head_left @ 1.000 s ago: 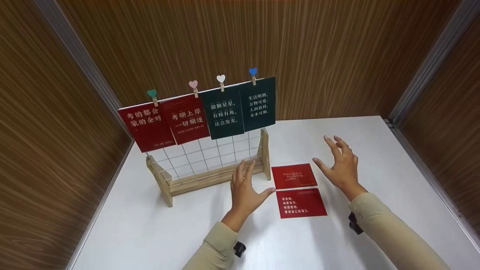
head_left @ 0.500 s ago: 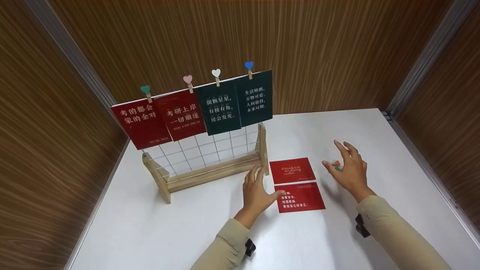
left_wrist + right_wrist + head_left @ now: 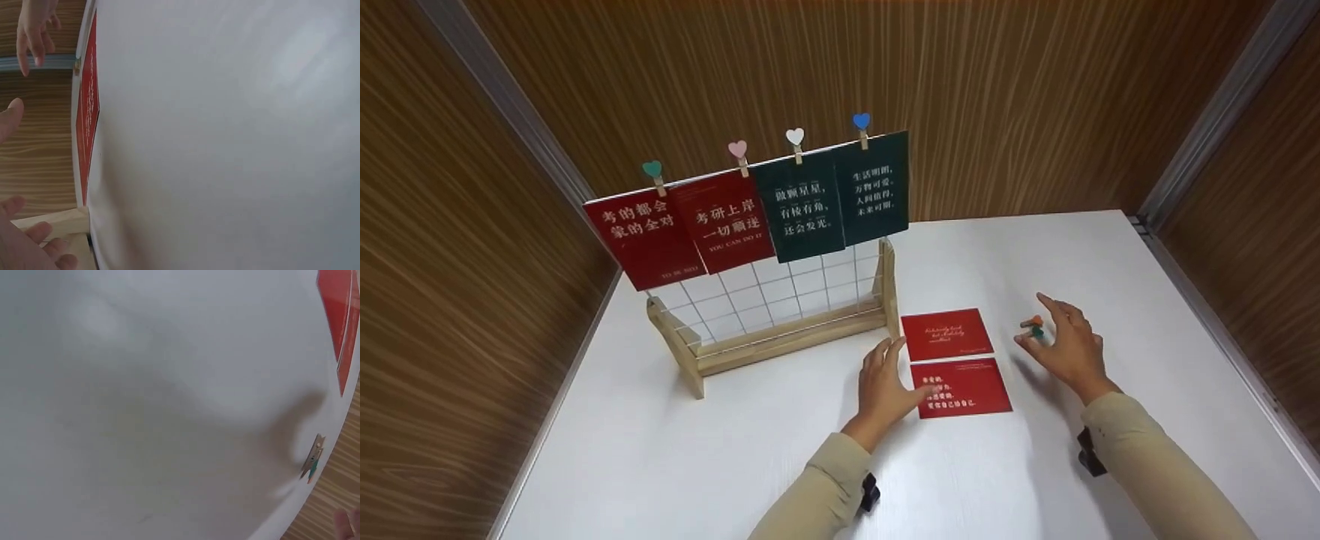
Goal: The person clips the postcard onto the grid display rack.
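Note:
Two red cards lie on the white table: an upper card [image 3: 949, 335] and a lower card [image 3: 986, 388]. My left hand [image 3: 885, 390] hovers beside them, its thumb over the lower card's left part, fingers loosely bent and holding nothing. To the right, two small wooden clothespins, one with an orange heart [image 3: 1036, 320] and one with a green heart [image 3: 1037, 331], rest on the table. My right hand [image 3: 1072, 351] is spread around their right side, thumb and index finger apart. In the right wrist view the clothespins [image 3: 313, 457] sit near the table's edge.
A wooden stand [image 3: 791, 349] with a wire grid is at the left. Along its top hang red cards [image 3: 735, 259] and dark green cards [image 3: 802, 251], held by heart clothespins, such as a blue one [image 3: 862, 121]. Wood-grain walls [image 3: 1020, 90] enclose the table.
My left hand has shifted right, bringing its thumb over the lower card. The right hand has moved right and nearer to me, uncovering the two clothespins on the table.

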The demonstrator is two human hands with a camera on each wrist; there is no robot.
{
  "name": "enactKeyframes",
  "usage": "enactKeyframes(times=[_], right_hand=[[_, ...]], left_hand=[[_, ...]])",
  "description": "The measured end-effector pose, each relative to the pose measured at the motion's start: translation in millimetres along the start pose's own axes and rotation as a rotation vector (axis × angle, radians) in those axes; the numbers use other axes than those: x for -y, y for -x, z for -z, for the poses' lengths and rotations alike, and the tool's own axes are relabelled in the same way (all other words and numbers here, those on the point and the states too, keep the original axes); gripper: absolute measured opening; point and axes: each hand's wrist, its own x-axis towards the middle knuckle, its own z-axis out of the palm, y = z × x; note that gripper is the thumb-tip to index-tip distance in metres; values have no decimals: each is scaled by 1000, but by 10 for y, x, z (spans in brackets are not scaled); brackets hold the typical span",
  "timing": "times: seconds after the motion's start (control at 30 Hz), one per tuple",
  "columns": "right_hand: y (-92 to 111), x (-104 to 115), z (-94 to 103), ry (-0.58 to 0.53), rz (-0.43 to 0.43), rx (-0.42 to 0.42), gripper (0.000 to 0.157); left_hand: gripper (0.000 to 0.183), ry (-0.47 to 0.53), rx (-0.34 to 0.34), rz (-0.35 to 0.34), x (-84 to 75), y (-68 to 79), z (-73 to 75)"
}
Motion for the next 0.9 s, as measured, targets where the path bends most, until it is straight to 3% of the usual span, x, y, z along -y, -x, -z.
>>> enactKeyframes(times=[0.4, 0.73, 0.9], right_hand=[[27, -183, -35, -13, -48, 98, 82], [-2, -150, -98, -31, -69, 150, 76], [-19, -134, -124, -32, -69, 162, 69]], left_hand=[[87, 57, 46, -3, -11, -4, -94], [88, 96, 76, 55, -2, -10, -126], [88, 107, 79, 41, 4, -16, -146]])
